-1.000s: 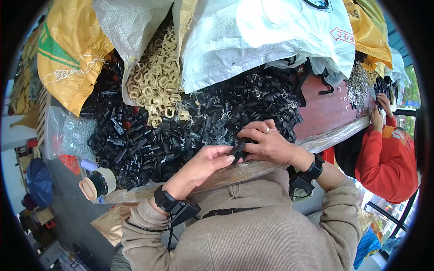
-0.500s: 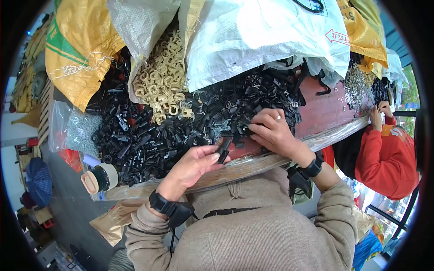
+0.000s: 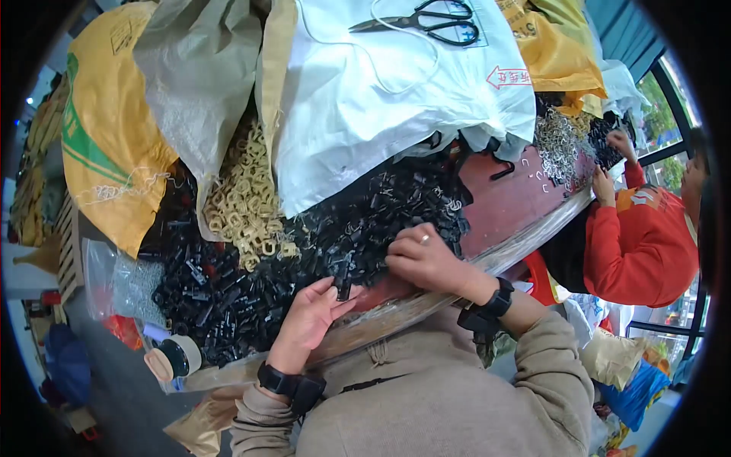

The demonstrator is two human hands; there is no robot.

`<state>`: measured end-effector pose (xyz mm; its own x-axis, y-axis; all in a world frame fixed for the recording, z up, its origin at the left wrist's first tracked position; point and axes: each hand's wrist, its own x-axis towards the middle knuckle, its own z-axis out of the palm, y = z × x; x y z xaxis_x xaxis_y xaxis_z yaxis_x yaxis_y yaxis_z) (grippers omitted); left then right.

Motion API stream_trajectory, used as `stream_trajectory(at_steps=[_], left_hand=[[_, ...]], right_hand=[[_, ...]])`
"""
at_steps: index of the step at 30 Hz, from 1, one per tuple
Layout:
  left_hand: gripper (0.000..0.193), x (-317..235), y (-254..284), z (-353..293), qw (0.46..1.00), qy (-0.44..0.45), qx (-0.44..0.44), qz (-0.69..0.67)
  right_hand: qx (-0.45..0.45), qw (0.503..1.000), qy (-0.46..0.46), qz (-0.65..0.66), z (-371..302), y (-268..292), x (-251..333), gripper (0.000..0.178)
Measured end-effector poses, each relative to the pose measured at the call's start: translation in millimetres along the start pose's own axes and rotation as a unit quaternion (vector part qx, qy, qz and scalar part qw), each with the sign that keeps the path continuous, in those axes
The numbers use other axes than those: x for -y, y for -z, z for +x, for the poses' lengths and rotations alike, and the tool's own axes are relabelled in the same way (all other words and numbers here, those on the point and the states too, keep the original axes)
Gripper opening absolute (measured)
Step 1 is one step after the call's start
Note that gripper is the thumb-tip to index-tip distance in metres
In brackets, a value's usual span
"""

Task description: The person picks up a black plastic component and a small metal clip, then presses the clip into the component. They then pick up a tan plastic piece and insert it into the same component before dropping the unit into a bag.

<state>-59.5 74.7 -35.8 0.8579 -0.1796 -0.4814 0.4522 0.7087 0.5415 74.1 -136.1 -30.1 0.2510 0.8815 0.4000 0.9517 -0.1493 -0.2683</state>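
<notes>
My left hand (image 3: 306,316) is closed in a pinch on a small black plastic part (image 3: 344,289), held upright over the table's near edge. To its right, my right hand (image 3: 426,261) reaches palm down into a heap of small black parts (image 3: 407,194), fingers bent and pressed together. Whatever its fingertips hold, if anything, is hidden. More loose black plastic pieces (image 3: 221,308) spread to the left of my hands. Behind them, cream-coloured rings (image 3: 247,202) spill from an open sack.
A white sack (image 3: 381,91) at the back carries black-handled scissors (image 3: 426,23) and a cord. A lidded jar (image 3: 179,356) stands at the near left corner, by a yellow sack (image 3: 114,129). At the right, a person in red (image 3: 643,244) works beside metal hooks (image 3: 560,148).
The whole view has turned and shifted, bringing the scissors into sight. My left hand still holds the black part, now more upright. My right hand stays at the heap, its fingers drawn closer together.
</notes>
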Motion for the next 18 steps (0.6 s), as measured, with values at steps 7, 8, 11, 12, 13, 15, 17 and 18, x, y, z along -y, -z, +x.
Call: stream_trajectory(at_steps=[7,8,11,12,13,15,17,18], left_hand=[[0.03,-6.9,6.0,-6.6,0.99,0.0,0.041,-0.132],[0.03,-7.1,8.9,-5.6,0.987,0.0,0.042,-0.155],[0.029,-5.8,14.9,-13.4,0.986,-0.002,0.021,-0.166],[0.029,-5.9,15.6,-17.0,0.985,-0.003,0.011,-0.172],[0.029,-7.1,15.0,-18.8,0.985,-0.006,0.011,-0.172],[0.029,-7.1,9.4,-16.9,0.99,-0.009,0.02,-0.142],[0.03,-5.8,4.4,-16.2,0.991,-0.014,0.027,-0.128],[0.029,-4.8,2.3,-16.2,0.991,-0.015,0.033,-0.126]], right_hand=[[-0.09,0.989,-0.118,0.02,-12.7,26.9,-3.6,0.021],[-0.08,0.989,-0.121,0.011,-10.7,28.0,-2.8,0.02],[-0.063,0.99,-0.122,-0.008,-8.9,30.4,-10.7,0.018],[-0.088,0.98,-0.179,-0.028,-12.4,33.3,-23.5,0.017],[-0.112,0.964,-0.235,-0.049,-17.1,36.6,-33.8,0.016],[-0.068,0.947,-0.294,-0.113,-38.1,37.8,-53.4,0.015],[-0.026,0.92,-0.349,-0.178,-50.3,33.5,-63.9,0.014],[-0.035,0.923,-0.353,-0.15,-53.5,31.7,-66.9,0.015]])
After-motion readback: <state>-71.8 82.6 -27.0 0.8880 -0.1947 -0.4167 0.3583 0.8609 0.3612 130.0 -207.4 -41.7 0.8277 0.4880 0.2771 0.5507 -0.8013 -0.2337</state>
